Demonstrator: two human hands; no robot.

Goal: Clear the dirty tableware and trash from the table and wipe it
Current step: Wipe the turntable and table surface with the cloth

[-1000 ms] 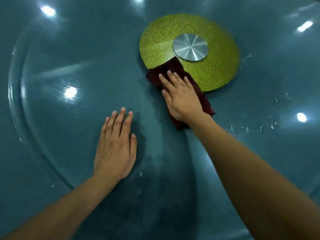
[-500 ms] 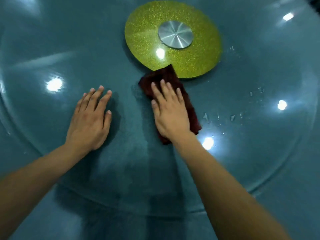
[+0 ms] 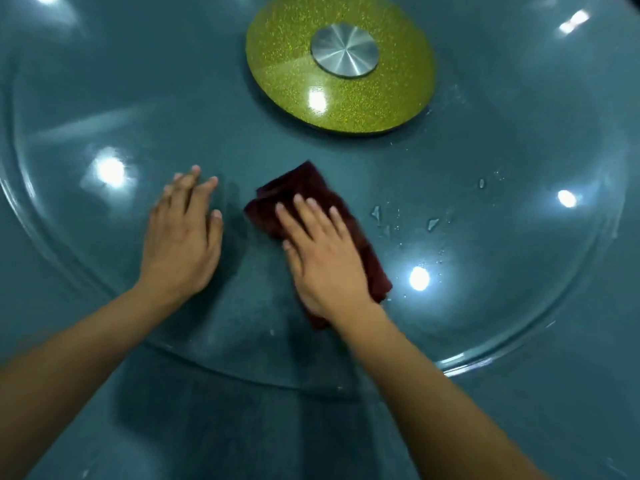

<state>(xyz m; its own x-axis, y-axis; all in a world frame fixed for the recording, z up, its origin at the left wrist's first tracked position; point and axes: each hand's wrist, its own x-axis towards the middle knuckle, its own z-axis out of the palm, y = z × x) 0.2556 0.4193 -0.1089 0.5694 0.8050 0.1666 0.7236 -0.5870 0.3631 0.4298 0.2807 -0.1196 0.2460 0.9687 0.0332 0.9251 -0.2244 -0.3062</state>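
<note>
A dark red cloth (image 3: 300, 185) lies flat on the clear glass turntable (image 3: 519, 271) of the teal table (image 3: 571, 427). My right hand (image 3: 323, 258) presses on the cloth with straight, spread fingers and covers its near half. My left hand (image 3: 181, 242) rests flat on the glass to the left of the cloth, fingers straight, holding nothing. A few water drops (image 3: 431, 224) sit on the glass just right of the cloth.
A glittery yellow-green disc (image 3: 277, 81) with a round metal hub (image 3: 344, 50) marks the turntable's centre, beyond the cloth. The turntable's rim (image 3: 491, 358) curves across the near right. Ceiling lights reflect in the glass.
My right hand has dragged the cloth toward me, off the yellow-green disc's edge onto bare glass. My left hand has stayed flat on the glass beside it.
</note>
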